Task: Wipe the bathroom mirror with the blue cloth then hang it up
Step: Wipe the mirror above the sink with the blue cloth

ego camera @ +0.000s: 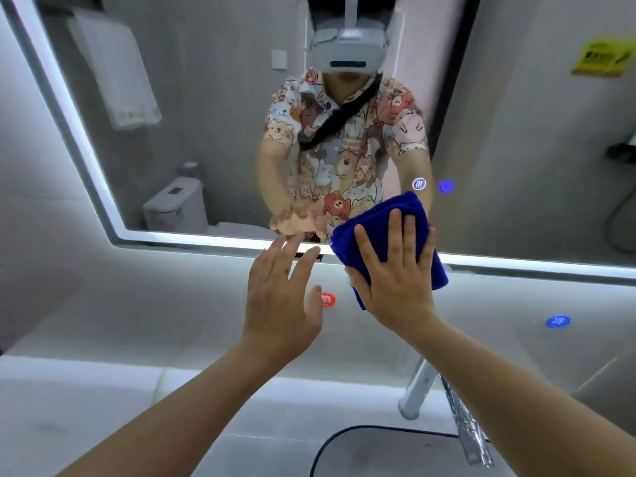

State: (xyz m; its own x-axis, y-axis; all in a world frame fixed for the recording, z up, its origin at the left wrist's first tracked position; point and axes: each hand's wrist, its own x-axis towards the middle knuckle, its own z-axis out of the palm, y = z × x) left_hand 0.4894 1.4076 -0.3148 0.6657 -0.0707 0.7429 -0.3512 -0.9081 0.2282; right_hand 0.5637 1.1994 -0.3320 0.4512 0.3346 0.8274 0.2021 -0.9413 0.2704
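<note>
right hand (395, 273) pressed flat, fingers straight, on folded blue cloth (389, 232) against mirror (223, 132) at its lit lower edge | left hand (280, 297) released, fingers spread, holding nothing | red sticker (327, 299) partly hidden behind left thumb | faucet (447, 404) crossed by right forearm | sink (395, 452) cut off at bottom | yellow sign (602, 56) blurred, unreadable

A single wide-angle view looks from the person's head, facing forward and slightly down, close to the mirror (213, 132). The mirror fills the upper half, its lit lower edge slanting across the middle; straight lines bow toward the frame's edges. Below the mirror lie the wall, the tap (418, 390) and the sink (395, 449). Both forearms enter from the bottom edge.
</note>
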